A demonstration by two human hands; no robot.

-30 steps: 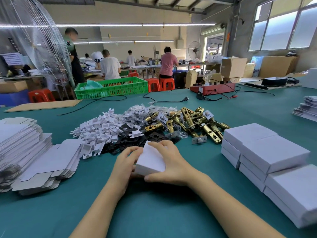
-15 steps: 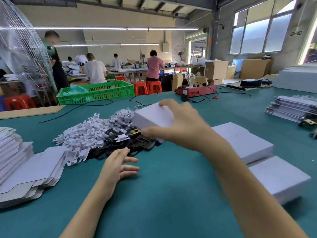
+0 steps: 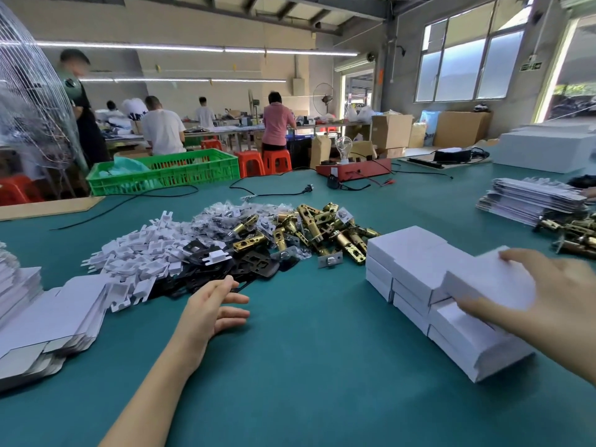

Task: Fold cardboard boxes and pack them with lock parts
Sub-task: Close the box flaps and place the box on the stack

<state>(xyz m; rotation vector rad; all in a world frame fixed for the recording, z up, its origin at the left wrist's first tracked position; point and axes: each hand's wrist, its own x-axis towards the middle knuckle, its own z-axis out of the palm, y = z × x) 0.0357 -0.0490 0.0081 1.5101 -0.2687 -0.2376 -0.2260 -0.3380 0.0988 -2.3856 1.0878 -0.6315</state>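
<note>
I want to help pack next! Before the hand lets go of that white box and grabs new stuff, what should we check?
1. White box sits over the stack of packed boxes: ok, the right hand holds it on top.
2. Box lies flush with the stack: cannot tell, it is blurred.
3. Box flaps shut: cannot tell.
4. Left hand free for the next piece: ok, open and empty above the table.
5. Flat box blanks within reach: ok, piled by the left hand.
6. Brass latches and black plates left: ok, plenty.
</note>
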